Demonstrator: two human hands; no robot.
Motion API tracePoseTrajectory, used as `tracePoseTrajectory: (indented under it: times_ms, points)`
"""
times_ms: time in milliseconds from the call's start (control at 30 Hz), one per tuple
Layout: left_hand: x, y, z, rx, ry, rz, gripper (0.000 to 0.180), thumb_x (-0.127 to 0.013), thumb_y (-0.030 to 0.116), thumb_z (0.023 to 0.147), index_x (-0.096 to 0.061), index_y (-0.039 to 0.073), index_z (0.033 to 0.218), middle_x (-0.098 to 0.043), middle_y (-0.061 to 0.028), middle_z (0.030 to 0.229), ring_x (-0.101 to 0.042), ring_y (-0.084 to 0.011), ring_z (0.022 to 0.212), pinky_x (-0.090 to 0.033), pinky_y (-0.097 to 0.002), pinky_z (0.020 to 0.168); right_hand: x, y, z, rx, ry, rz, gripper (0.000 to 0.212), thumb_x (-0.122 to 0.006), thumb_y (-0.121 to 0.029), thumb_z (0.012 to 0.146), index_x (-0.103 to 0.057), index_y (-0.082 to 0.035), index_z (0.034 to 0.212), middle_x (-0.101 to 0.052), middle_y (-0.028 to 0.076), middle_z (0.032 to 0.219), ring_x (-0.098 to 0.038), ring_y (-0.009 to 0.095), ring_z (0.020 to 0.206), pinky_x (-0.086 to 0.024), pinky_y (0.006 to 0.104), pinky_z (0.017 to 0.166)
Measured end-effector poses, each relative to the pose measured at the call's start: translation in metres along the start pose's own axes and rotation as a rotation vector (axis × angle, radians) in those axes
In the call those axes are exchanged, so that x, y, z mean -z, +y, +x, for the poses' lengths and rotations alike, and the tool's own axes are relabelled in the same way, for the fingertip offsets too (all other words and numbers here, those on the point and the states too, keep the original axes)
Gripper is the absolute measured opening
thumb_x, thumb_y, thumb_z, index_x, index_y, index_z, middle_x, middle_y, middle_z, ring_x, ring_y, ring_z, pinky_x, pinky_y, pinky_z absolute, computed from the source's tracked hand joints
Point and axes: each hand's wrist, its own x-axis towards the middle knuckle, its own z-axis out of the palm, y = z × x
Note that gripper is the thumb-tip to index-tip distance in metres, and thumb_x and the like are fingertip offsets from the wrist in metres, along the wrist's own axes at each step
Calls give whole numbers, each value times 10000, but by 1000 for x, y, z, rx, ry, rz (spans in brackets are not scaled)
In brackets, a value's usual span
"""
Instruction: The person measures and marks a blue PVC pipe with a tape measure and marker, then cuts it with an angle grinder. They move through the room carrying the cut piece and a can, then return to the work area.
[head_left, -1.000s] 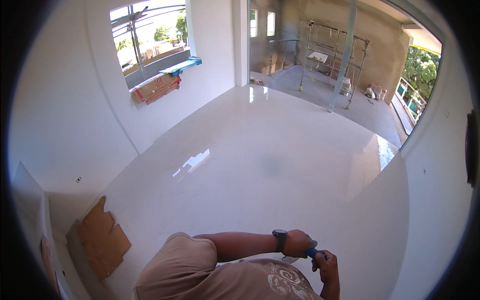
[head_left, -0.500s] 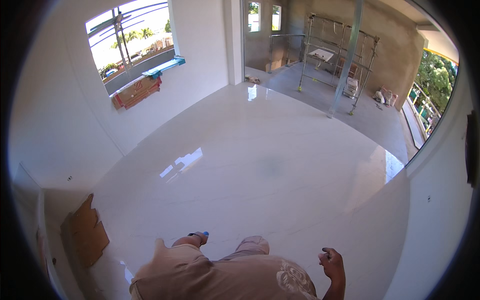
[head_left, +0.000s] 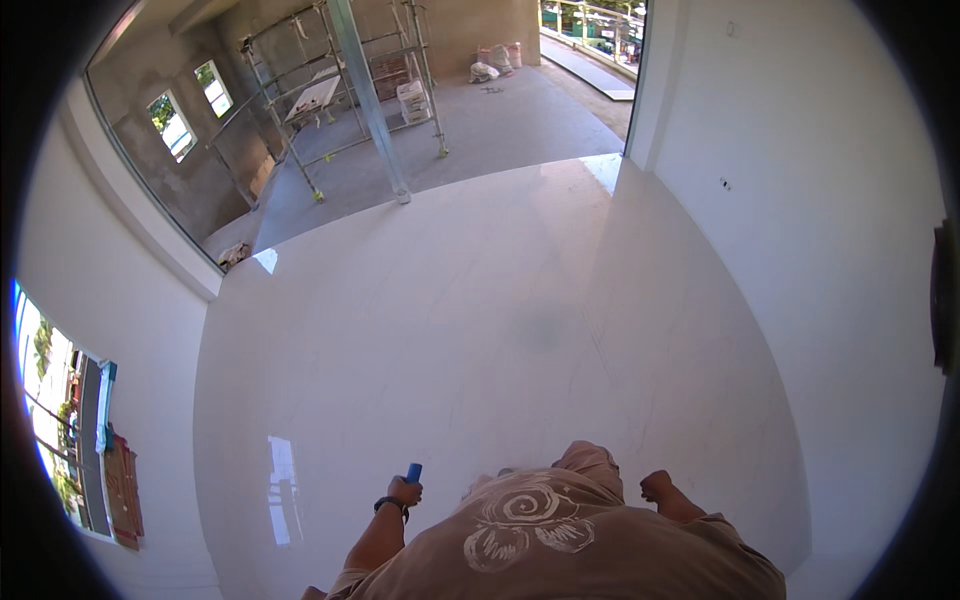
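My left hand (head_left: 405,490), with a dark band at its wrist, is closed around a short blue cylinder (head_left: 414,473). The upper end of the cylinder sticks out past my fingers, and I cannot tell its kind. On the other side of my brown shirt, my right hand (head_left: 657,487) hangs with its fingers curled closed. Whatever is inside that hand, if anything, is hidden. Both hands are above a glossy pale tiled floor (head_left: 450,330), and neither touches anything else.
Ahead, a metal post (head_left: 368,110) stands at the edge of the tiles. Beyond it are a scaffold frame (head_left: 438,100) on grey concrete and some sacks (head_left: 497,62). Cardboard (head_left: 124,490) hangs under the left window. A white wall (head_left: 780,120) runs along the right.
My view has swung to the right, so the window and the scaffold have shifted left. My left hand now shows more fully, with the blue cylinder still in it. My right hand's fingers look more tightly curled.
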Motion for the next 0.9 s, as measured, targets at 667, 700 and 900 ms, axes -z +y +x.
tracePoseTrajectory:
  times_ms: [667, 700, 900]
  points:
    - [-118, 447, 307, 186, -132, 396, 549, -733, 523, 854, -682, -18, 932, -698, -172, 790, -691, -249, 635, -544, -398, 570, 496, 242, 404, -149, 447, 1067, 262, -708, -279, 851, -761, -92, 1026, -726, 158, 1092, -691, 336, 1049, -560, 465, 913]
    - [-124, 478, 321, 185, -134, 377, 545, -733, 519, 857, -680, -17, 940, -697, -172, 793, -690, -248, 632, -544, -399, 568, 541, 255, 422, -187, 529, 1066, 279, -671, -287, 889, -764, -87, 1060, -724, 171, 1130, -690, 343, 1060, -556, 453, 936]
    - [-124, 670, 444, 100, -139, 330, 524, -734, 492, 869, -666, -13, 993, -690, -172, 811, -679, -245, 617, -538, -403, 553, 707, 269, 491, -229, 427, 1019, 357, -631, -305, 943, -724, -5, 1115, -721, 186, 1153, -708, 369, 1029, -573, 437, 913]
